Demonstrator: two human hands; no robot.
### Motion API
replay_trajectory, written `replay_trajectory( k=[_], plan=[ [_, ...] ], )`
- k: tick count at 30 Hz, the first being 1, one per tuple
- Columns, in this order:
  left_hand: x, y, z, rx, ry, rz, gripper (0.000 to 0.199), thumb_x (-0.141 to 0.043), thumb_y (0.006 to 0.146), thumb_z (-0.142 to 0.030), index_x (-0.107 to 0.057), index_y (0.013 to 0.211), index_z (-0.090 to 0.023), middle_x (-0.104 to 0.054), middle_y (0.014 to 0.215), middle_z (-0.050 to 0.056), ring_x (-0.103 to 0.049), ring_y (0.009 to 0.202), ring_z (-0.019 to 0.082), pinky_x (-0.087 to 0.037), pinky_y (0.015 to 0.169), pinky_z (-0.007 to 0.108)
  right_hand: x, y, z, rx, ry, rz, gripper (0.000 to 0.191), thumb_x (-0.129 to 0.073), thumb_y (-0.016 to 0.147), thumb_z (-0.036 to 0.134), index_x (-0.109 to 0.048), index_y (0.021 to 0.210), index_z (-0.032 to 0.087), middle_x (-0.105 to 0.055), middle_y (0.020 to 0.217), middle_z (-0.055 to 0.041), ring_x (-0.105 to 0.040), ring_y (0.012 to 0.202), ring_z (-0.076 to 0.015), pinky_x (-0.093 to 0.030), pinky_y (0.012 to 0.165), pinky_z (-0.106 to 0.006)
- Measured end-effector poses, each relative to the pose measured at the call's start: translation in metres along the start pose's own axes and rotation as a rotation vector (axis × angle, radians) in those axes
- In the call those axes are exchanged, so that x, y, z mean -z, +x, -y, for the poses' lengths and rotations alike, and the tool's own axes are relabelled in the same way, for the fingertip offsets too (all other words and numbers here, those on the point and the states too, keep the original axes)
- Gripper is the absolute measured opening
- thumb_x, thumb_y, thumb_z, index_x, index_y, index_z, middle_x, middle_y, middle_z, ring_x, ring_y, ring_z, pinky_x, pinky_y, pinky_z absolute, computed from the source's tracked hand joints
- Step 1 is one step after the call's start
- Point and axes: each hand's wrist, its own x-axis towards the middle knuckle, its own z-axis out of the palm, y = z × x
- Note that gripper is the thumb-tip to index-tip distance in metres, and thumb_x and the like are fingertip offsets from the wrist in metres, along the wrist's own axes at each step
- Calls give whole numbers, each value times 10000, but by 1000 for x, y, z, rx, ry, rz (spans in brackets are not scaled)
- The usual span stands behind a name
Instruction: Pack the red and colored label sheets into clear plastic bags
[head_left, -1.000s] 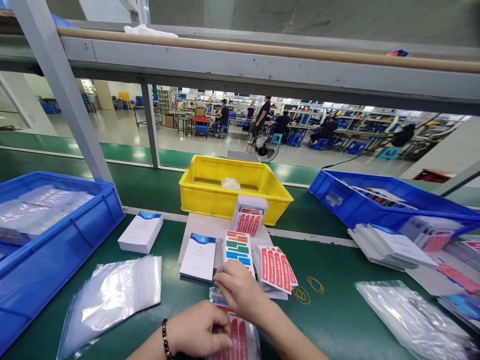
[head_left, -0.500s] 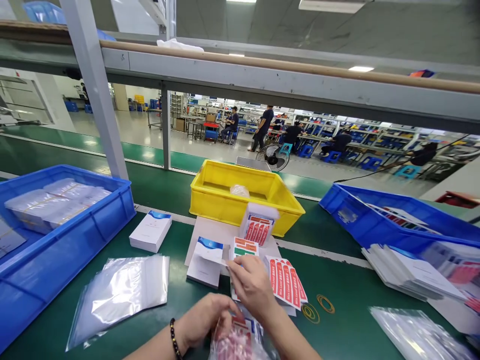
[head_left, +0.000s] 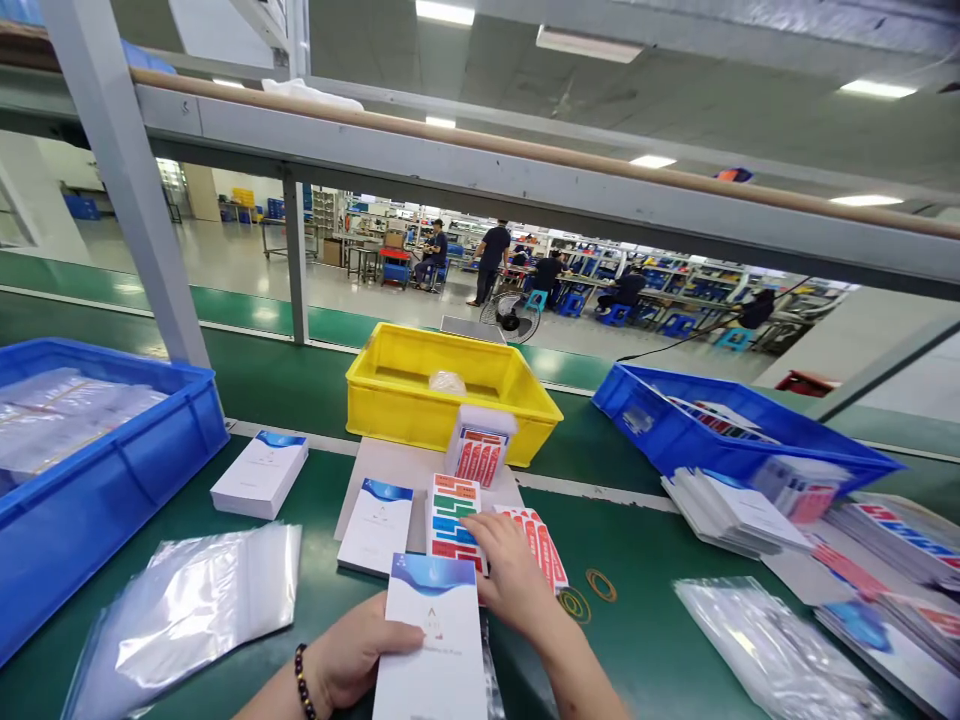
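My left hand (head_left: pixel 358 645), with a beaded bracelet at the wrist, holds a white booklet with a blue wavy top (head_left: pixel 435 640), its thumb on the cover. My right hand (head_left: pixel 514 575) reaches onto a pile of colourful sticker sheets (head_left: pixel 454 510), fingertips on its right edge; whether it grips a sheet cannot be made out. Just left of that pile lies a stack of white-and-blue booklets (head_left: pixel 375 525). Red sticker sheets (head_left: pixel 544 545) fan out to the right of it. A clear bag shows partly behind the held booklet.
Clear bags (head_left: pixel 195 600) and a second booklet stack (head_left: pixel 262 470) lie left, beside a blue bin (head_left: pixel 150 450). A yellow bin (head_left: pixel 405 410) stands behind. Rubber bands (head_left: pixel 600 585), more bags (head_left: pixel 772 640) and another blue bin (head_left: pixel 660 440) are right. People sit and stand far off.
A booklet is now in my left hand, covering the bagged stickers seen before. My right hand has moved from the booklet stack to the colourful sheets. The view has shifted right.
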Motion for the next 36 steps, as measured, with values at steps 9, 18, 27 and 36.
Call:
replay_trajectory(
  k=[9,18,27,36],
  plan=[
    [-1,2,6,90,-47,-81,397,-736,650,-309,-664,948,-56,-672,908,171,-644,831,242,-440,844,357,-3,2,-7,-11,48,-34,130,-475,830,158,-593,884,171,-598,830,-52,-536,819,-189,-320,920,-465],
    [-3,14,7,75,-392,-101,483,-534,807,-461,-604,1038,-42,-644,1019,171,-607,956,275,-414,909,388,38,-14,54,348,149,-86,153,-449,839,159,-590,896,148,-566,752,-55,-474,690,-154,-367,644,-317],
    [-21,9,-7,243,-190,-501,403,-537,839,-214,-424,1162,-2,-675,837,186,-665,742,269,-509,701,365,37,-39,-9,-190,-180,-3,288,-590,721,192,-572,1007,167,-575,982,-108,-521,913,-250,-396,811,-422],
    [-18,10,-5,239,-172,-487,435,-590,800,-195,-411,1150,-8,-667,889,203,-660,780,285,-509,735,381,35,-49,-39,-71,-230,-119,223,-425,839,120,-635,890,175,-658,876,-70,-610,785,-187,-431,815,-400]
  ],
)
